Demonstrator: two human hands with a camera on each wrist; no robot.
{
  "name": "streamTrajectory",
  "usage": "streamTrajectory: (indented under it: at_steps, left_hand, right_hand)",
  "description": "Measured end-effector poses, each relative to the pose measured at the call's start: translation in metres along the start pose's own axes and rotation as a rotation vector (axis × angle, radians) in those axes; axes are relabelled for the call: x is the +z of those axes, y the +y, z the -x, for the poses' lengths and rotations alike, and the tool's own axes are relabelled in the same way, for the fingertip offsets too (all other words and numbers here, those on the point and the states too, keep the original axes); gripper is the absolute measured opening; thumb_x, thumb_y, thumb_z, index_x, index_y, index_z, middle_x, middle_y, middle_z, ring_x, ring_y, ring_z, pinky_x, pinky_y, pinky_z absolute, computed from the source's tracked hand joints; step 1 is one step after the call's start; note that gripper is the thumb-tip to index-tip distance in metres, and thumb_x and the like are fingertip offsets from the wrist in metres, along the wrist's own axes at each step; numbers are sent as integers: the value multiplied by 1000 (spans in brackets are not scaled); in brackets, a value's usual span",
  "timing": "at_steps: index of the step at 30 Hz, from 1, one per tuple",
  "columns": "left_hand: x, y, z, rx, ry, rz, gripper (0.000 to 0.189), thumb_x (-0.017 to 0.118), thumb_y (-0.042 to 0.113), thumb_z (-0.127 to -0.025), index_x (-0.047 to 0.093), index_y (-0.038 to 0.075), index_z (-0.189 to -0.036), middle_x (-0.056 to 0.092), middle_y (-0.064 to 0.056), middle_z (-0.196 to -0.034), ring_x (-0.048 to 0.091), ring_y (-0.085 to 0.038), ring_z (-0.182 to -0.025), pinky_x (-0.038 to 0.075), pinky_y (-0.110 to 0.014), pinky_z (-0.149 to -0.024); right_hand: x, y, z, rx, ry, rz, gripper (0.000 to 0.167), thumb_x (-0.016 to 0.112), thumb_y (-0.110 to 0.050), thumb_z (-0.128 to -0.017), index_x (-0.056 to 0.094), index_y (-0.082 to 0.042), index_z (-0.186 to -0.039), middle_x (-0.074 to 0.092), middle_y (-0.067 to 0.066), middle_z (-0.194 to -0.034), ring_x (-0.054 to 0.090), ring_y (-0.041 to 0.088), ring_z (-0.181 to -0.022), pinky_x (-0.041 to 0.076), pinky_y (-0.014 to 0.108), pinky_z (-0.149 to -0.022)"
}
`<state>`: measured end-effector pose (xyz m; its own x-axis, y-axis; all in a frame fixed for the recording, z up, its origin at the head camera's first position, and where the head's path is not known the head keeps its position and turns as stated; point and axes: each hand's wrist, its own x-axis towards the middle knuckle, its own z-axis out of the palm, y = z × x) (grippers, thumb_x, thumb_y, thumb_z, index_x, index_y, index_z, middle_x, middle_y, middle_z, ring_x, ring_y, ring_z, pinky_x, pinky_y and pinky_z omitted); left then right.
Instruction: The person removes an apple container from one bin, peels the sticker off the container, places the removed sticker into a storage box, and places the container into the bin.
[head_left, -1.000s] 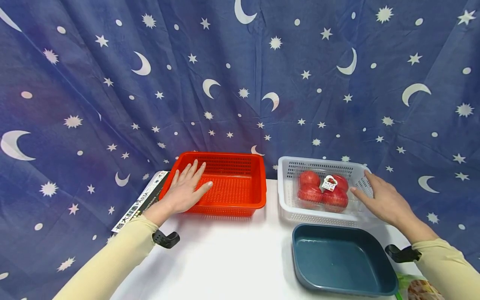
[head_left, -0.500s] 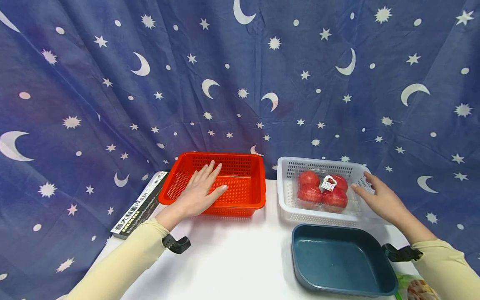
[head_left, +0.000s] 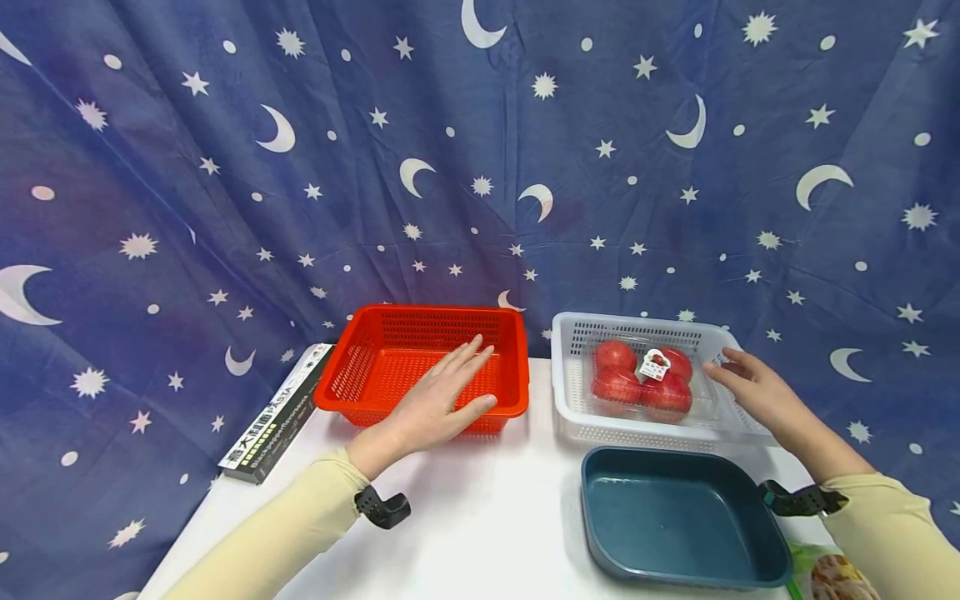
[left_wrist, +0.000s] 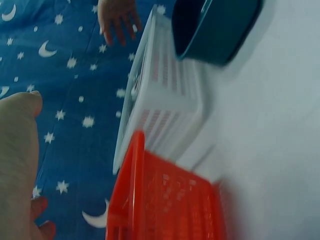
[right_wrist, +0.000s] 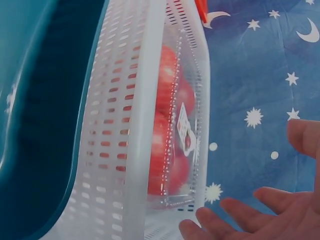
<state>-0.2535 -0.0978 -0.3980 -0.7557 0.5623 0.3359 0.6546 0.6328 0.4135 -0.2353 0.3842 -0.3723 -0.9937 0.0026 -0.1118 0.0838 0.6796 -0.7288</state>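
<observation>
With fingers out straight, my left hand (head_left: 435,404) hovers over the front right part of the red plastic basket (head_left: 352,404) and holds nothing. My right hand (head_left: 761,396) is above the right end of the white plastic basket (head_left: 572,408), fingers loosely bent, nothing in its grasp. Inside that white basket lies a clear plastic pack of red apple-like fruit (head_left: 618,386) with a white label on top. The right wrist view shows the right hand's spread fingers (right_wrist: 245,212) near the basket rim, apart from the fruit pack (right_wrist: 167,145).
In front of the white basket stands a dark teal tub (head_left: 675,517). A flat black and white pasta box (head_left: 273,425) lies left of the red basket. A green packet (head_left: 828,571) sits at the lower right. A blue starry curtain (head_left: 480,167) hangs behind the table.
My left hand has moved right across the red basket, uncovering more of the pasta box. The right hand has shifted slightly and its fingers are more bent. The baskets have stayed put.
</observation>
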Motion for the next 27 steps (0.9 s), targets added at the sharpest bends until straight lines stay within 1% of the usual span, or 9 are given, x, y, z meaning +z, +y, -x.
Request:
streamTrajectory:
  at_steps: [2,5,11,16,19,21,27]
  left_hand:
    - [5,7,-1,24,-11,10,75,47,62,-102,27,23,-163,12,9,-170,19,-24,-155,23,-52,-121]
    - [12,17,-3,40,-29,22,73,50,59,-102,27,26,-163,11,11,-170,21,-23,-154,24,-49,-121]
    - [26,32,-5,64,-66,40,71,52,56,-102,29,28,-163,13,11,-170,25,-21,-153,31,-49,-119]
    - [41,42,-7,94,-107,71,71,51,57,-103,27,28,-163,15,7,-170,33,-22,-150,39,-49,-113]
    - [50,46,-8,104,-128,71,71,50,56,-103,25,29,-163,15,8,-170,37,-20,-147,47,-49,-106]
    - [56,49,-10,103,-141,70,71,50,56,-103,23,31,-164,13,9,-170,38,-19,-147,49,-49,-104]
    - [73,54,-15,77,-171,88,70,47,58,-103,22,33,-164,13,9,-171,36,-18,-148,48,-50,-105]
  right_hand:
    - [0,0,-1,9,-17,-27,96,45,-59,-104,4,9,-158,18,44,-155,26,61,-139,33,72,-105]
    - [0,0,-2,23,-29,-71,95,44,-57,-105,4,10,-158,17,43,-156,26,60,-140,34,70,-106]
    - [2,1,-4,72,17,-104,96,43,-60,-104,3,8,-159,15,43,-157,27,60,-140,35,68,-107]
    - [2,2,-6,107,24,-122,97,44,-60,-103,2,8,-158,12,42,-158,25,61,-140,33,69,-108]
    - [2,2,-7,124,8,-133,98,44,-61,-103,1,7,-159,10,42,-158,24,60,-141,32,69,-109]
    - [2,1,-8,135,-8,-141,100,44,-63,-102,0,7,-159,8,42,-159,22,60,-141,31,70,-110]
    - [2,-2,-12,149,-35,-152,103,44,-65,-101,-1,6,-159,6,41,-160,20,60,-143,29,69,-111]
